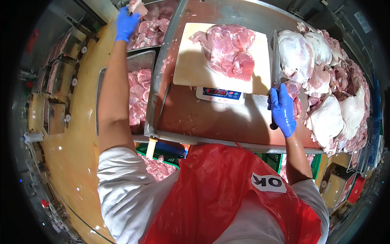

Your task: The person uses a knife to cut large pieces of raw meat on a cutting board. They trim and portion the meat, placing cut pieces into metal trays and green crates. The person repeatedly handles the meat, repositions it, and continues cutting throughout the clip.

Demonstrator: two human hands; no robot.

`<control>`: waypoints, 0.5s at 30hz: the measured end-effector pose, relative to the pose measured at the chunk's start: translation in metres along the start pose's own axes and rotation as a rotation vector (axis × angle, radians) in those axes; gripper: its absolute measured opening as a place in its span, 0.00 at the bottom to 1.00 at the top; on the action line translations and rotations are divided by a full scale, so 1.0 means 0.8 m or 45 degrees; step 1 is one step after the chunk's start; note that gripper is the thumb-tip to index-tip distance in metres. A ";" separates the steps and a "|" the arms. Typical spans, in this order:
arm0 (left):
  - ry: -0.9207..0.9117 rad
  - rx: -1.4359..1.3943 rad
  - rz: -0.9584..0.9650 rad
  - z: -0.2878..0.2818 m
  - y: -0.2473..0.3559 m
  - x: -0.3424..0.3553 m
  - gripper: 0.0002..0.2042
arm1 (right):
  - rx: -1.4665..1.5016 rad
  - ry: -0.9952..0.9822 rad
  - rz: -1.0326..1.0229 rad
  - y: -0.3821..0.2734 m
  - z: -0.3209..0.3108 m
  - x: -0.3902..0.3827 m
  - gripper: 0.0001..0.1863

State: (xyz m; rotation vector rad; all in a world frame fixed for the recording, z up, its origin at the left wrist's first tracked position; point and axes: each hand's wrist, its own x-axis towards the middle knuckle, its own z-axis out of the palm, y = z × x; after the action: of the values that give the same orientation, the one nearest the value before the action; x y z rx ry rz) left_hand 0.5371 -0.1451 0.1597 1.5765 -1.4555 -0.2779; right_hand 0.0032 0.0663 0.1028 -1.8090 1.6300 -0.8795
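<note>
My left hand (pixel 126 25), in a blue glove, reaches to the far left and grips a pale pink piece of meat (pixel 138 7) above a metal tub of cut meat. In my gloved right hand (pixel 282 110) is a knife (pixel 276 61), its blade pointing away from me and its dark handle end showing below the fingers. Left of that hand, a large slab of raw meat (pixel 231 49) lies on a white cutting board (pixel 185 61). Under the board's near edge shows a digital scale (pixel 219 95) with a lit display.
To the right is a heap of large meat pieces (pixel 325 118), some with white fat. A second metal tub of meat (pixel 140 97) stands at the left. Another knife with a yellowish handle (pixel 151 148) rests over the metal table's left front corner (pixel 162 134). Green crates (pixel 166 156) sit below.
</note>
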 end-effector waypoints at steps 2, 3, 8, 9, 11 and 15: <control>-0.453 0.013 0.261 0.059 0.004 -0.018 0.32 | 0.208 -0.004 0.129 -0.018 0.011 -0.004 0.12; -0.514 0.086 0.514 0.096 0.009 -0.033 0.32 | 0.066 0.046 -0.003 -0.007 0.017 -0.001 0.13; -0.622 0.341 0.489 0.189 0.029 -0.101 0.32 | 0.209 0.062 -0.171 -0.033 0.018 0.041 0.14; -0.644 0.252 0.262 0.198 0.052 -0.115 0.29 | 0.337 0.047 -0.123 -0.036 0.012 0.052 0.15; -0.680 -0.011 -0.240 0.197 0.132 -0.151 0.24 | 0.562 -0.063 -0.070 -0.006 0.014 0.084 0.16; -0.790 -0.412 -0.406 0.204 0.142 -0.175 0.17 | 0.658 -0.378 -0.007 0.000 0.043 0.093 0.15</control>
State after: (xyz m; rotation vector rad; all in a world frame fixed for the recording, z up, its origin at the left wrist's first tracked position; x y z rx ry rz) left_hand 0.3099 -0.0835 0.0988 1.5104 -1.4965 -1.2147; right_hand 0.0334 -0.0085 0.0890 -1.4933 1.0887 -0.8845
